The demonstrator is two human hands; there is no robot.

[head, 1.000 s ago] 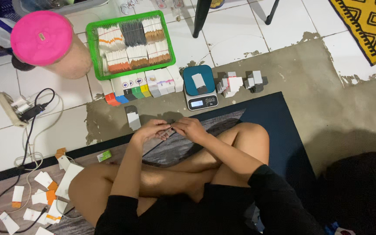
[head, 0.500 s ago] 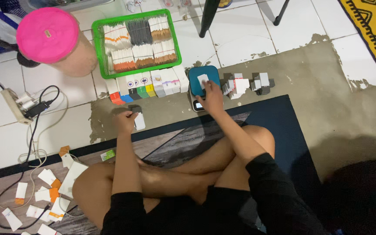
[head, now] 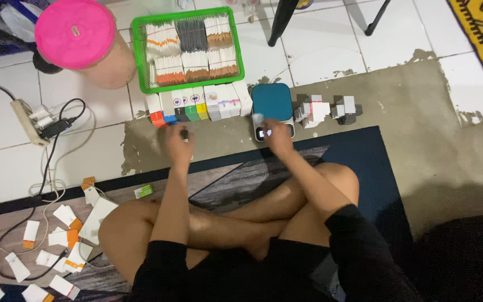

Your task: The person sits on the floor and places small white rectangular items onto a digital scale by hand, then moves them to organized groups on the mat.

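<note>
The right hand pinched a small white packet beside the teal square scale, best laid flat centrally; the left hand's fingers curled around something small and dark.

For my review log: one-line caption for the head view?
Seated cross-legged, left hand reaches toward small boxes; right hand beside teal scale.

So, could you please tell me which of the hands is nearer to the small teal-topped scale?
Right. The right hand is at the teal-topped scale's front edge; the left hand is off to its left.
</note>
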